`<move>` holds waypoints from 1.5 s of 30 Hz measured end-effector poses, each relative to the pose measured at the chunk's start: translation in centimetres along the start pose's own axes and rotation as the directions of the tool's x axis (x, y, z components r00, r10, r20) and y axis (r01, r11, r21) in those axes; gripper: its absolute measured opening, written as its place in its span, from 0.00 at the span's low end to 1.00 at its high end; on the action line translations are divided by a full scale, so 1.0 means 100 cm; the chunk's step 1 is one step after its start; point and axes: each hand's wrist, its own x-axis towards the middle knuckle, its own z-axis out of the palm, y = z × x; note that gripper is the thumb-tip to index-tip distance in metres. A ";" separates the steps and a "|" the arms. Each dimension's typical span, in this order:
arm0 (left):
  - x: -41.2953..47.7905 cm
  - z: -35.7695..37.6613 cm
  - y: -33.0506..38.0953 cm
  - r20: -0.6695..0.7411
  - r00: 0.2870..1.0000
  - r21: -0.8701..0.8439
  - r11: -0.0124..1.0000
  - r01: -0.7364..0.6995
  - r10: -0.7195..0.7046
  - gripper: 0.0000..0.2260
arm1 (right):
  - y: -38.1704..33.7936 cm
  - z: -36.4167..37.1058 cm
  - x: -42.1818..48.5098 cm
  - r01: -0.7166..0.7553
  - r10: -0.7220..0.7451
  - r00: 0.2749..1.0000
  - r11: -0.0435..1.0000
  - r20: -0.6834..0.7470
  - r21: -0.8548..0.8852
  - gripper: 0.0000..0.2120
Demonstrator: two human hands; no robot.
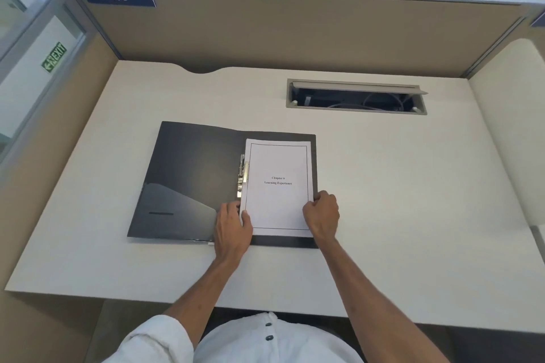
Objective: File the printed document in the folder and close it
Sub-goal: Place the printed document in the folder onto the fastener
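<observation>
The folder (188,180) lies open and flat on the bench (398,186), with its dark left cover spread toward the left and its right half under the printed document (278,186). The document rests on the right half of the folder, upright to the viewer, with a framed border and the centred text "Chapter 6 Learning Experience". Its left edge sits just beside the metal clip mechanism (242,177) along the folder spine.

The left hand (231,230) rests at the lower left corner of the document, thumb on the sheet surface, fingers curled over the page edge near the spine; its grip is narrow and on the document. The right hand (322,215) is at the lower right edge of the document, fingers curled closed around the edge of the page and the folder cover beneath; whether it pinches one or both cannot be told.

A cable hatch (356,96) stands open at the rear of the bench, well apart from the folder.
</observation>
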 end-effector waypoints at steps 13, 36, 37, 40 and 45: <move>-0.008 0.002 -0.003 0.035 0.998 0.074 0.996 -0.054 0.052 0.16 | -0.001 -0.005 -0.003 0.032 -0.031 0.999 0.998 0.009 -0.059 0.10; 0.015 -0.018 -0.002 -0.034 0.996 0.139 0.987 -0.082 0.088 0.26 | -0.013 -0.013 0.002 0.145 -0.151 0.988 0.983 -0.046 -0.113 0.11; 0.020 -0.021 -0.001 -0.054 0.993 0.160 0.982 -0.100 0.109 0.27 | -0.015 -0.011 0.002 0.213 -0.216 0.976 0.969 -0.015 -0.122 0.14; 0.036 -0.028 0.001 -0.054 0.983 0.253 0.955 -0.158 0.177 0.27 | -0.027 -0.006 0.003 0.426 -0.401 0.903 0.885 0.157 -0.190 0.25; 0.066 -0.039 0.008 0.108 0.950 0.389 0.867 -0.312 0.293 0.24 | -0.048 0.005 0.007 0.617 -0.461 0.775 0.700 0.433 -0.359 0.34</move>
